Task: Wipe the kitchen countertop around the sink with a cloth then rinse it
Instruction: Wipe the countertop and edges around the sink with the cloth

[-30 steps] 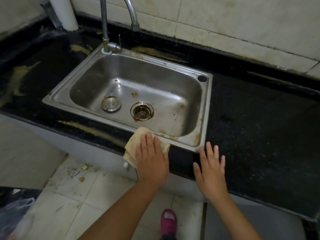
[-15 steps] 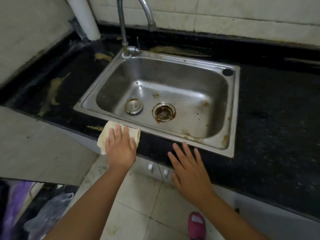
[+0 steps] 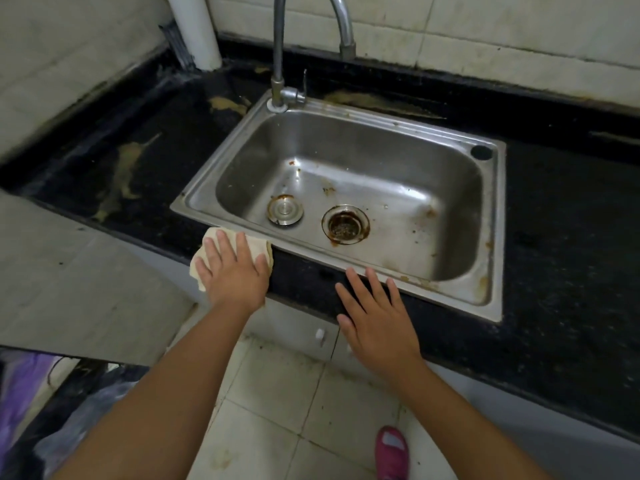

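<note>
The crumpled beige cloth (image 3: 260, 248) lies on the black stone countertop (image 3: 568, 278) at its front edge, touching the near left corner of the stainless steel sink (image 3: 498, 237). The left hand (image 3: 234, 271) presses it flat, fingers straight and spread. The right hand (image 3: 375, 315) rests flat on the front strip, fingers apart, holding nothing; bare countertop stretches left.

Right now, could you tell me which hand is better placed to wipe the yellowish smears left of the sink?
Left. The left hand already presses the cloth flat on the countertop nearest those smears; the right hand rests bare by the sink front rim.
</note>
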Demonstrator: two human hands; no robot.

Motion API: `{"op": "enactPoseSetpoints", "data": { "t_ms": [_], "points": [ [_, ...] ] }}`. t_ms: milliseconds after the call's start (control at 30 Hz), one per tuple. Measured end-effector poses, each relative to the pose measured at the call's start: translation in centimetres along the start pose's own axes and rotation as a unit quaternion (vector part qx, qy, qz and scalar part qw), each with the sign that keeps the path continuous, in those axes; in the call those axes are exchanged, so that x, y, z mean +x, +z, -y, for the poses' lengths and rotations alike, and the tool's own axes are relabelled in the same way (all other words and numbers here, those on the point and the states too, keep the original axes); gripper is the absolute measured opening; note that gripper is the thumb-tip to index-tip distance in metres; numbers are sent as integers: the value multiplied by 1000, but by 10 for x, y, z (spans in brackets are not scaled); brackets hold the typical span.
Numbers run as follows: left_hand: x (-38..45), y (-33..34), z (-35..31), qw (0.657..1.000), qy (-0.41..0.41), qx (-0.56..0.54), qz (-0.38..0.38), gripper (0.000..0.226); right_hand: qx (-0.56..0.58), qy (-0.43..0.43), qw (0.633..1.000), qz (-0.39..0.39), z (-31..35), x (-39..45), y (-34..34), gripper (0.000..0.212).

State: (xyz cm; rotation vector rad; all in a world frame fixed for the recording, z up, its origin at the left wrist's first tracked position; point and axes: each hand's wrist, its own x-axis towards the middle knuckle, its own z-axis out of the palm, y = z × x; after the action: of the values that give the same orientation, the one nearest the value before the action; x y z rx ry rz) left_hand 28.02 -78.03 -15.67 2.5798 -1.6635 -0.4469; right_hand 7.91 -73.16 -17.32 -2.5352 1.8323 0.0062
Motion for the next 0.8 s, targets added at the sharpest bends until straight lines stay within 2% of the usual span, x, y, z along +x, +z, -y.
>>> {"op": "enactPoseSetpoints", "data": {
  "t_ms": [267, 433, 533, 667, 800],
  "points": [
    [28, -8, 28, 999, -9, -25, -23, 55, -53, -6, 998, 23, 4, 3, -5, 67],
    [46, -15, 43, 999, -21, -31, -29, 55, -45, -22, 999, -10, 1, 2, 1, 64],
    [60, -23, 56, 999, -26, -25, -21, 55, -41, -17, 999, -4, 5, 4, -4, 67],
    [71, -32, 70, 999, -42, -14, 2, 56, -8, -31, 999, -33, 23, 14, -13, 69],
    [84, -41, 82, 999, -47, -7, 12, 56, 73, -71, 993, -54, 57, 56, -21, 55]
  ]
}}
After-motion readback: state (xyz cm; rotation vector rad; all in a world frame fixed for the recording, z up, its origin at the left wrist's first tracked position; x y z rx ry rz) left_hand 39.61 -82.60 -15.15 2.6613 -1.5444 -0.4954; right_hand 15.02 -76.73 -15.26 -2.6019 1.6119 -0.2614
